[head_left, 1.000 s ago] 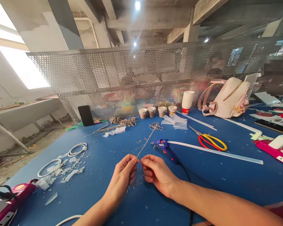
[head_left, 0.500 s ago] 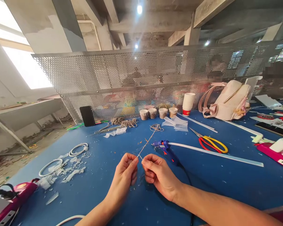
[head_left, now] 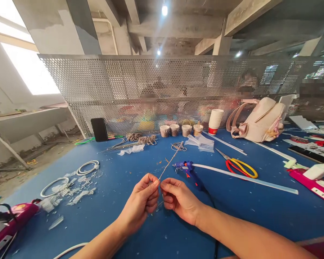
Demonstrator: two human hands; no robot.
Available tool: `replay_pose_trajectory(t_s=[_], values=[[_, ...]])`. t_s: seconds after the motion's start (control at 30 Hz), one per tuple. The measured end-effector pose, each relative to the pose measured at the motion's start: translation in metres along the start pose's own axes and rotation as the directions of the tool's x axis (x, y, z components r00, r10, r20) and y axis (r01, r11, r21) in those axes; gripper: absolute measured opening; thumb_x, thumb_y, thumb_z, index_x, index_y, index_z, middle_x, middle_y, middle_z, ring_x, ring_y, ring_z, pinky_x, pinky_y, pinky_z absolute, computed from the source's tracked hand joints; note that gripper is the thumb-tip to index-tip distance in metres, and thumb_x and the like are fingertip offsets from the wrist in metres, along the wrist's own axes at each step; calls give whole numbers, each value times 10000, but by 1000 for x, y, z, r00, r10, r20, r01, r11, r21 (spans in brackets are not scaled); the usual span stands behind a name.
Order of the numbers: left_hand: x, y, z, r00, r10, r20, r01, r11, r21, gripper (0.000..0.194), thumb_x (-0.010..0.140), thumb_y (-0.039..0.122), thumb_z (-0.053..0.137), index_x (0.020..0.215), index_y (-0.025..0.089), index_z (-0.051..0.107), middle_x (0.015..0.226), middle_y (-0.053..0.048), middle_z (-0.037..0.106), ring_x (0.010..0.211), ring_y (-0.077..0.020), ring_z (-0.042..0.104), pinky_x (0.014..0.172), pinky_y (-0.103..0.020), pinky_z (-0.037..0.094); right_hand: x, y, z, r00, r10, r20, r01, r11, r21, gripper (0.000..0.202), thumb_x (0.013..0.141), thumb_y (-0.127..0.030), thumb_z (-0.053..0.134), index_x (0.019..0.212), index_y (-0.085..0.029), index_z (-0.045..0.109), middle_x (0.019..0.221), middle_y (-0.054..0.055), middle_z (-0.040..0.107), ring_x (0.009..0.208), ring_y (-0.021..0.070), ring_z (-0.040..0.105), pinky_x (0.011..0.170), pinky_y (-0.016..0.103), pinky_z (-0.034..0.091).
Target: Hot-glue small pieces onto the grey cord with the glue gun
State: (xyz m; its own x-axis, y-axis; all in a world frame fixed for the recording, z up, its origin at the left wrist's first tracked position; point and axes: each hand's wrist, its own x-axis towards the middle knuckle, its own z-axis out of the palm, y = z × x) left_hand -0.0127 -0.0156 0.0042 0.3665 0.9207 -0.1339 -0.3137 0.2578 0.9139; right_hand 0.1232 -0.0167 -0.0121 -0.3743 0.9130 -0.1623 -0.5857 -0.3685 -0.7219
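Close together over the middle of the blue table are my two hands, their fingers pinched. My left hand (head_left: pixel 145 192) grips a thin brown length of twine (head_left: pixel 169 162), which runs straight up and away from the fingertips. Its far part overlaps a small loose coil of twine (head_left: pixel 178 146) on the table; whether they are joined I cannot tell. Almost touching the left fingertips, my right hand (head_left: pixel 179 198) pinches the twine's near end, mostly hidden by the fingers. Just right of the hands lies a blue glue gun (head_left: pixel 187 169) with a long clear glue stick (head_left: pixel 248 178) in its back.
Red-and-yellow-handled scissors (head_left: pixel 240 167) lie at right, before a pink backpack (head_left: pixel 264 118). Several small cups (head_left: pixel 174 130), stacked paper cups (head_left: pixel 216 120) and twine bundles (head_left: pixel 144 139) line the back. White rings (head_left: pixel 88 168) and scraps lie left. Power strips (head_left: pixel 311 183) sit at both sides.
My hands have drawn closer, so the gap between their fingertips has nearly gone. The twine's far part now stands slightly farther right. The view has shifted a little.
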Motion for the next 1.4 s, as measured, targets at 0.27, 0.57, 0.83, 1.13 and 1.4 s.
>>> replay_pose_trajectory(t_s=[0.27,0.57,0.83,1.13,1.4], values=[[-1,3,-1,997,-26,78,22,999,44,321,724,417,672,719,203,433,452,125,244,398,-29,113,368,-149,99,2,-2,-6,998,52,42,-50,998,-29,284,580,-297,809,674,-157,581,531,-59,482,430,44,349,423,205,206],[2,13,-11,942,-256,219,233,964,125,257,659,317,722,646,182,503,425,123,227,375,-22,103,353,-160,72,11,-22,-21,990,66,122,-17,932,-361,296,512,-327,823,621,-165,601,452,-89,445,427,50,335,447,214,235],[-4,23,-9,929,-309,203,115,763,637,105,631,202,629,540,172,586,448,54,396,388,-71,278,371,-208,141,-1,-50,-20,925,189,328,184,534,-825,68,634,-231,728,657,-170,705,599,-36,615,571,108,497,558,239,344],[4,4,0,973,142,-182,-62,920,388,175,714,325,585,625,197,505,424,102,320,375,-63,228,371,-184,156,-5,-26,0,790,-407,459,379,-265,-887,191,805,-163,565,674,-214,694,618,16,616,577,141,502,660,302,320],[2,8,2,964,144,-222,-152,988,-23,265,694,360,664,691,198,453,468,119,289,379,-27,173,367,-149,109,-14,1,-3,812,-380,443,408,-173,-897,268,873,-158,460,854,-243,713,732,66,670,636,188,593,590,286,355]])
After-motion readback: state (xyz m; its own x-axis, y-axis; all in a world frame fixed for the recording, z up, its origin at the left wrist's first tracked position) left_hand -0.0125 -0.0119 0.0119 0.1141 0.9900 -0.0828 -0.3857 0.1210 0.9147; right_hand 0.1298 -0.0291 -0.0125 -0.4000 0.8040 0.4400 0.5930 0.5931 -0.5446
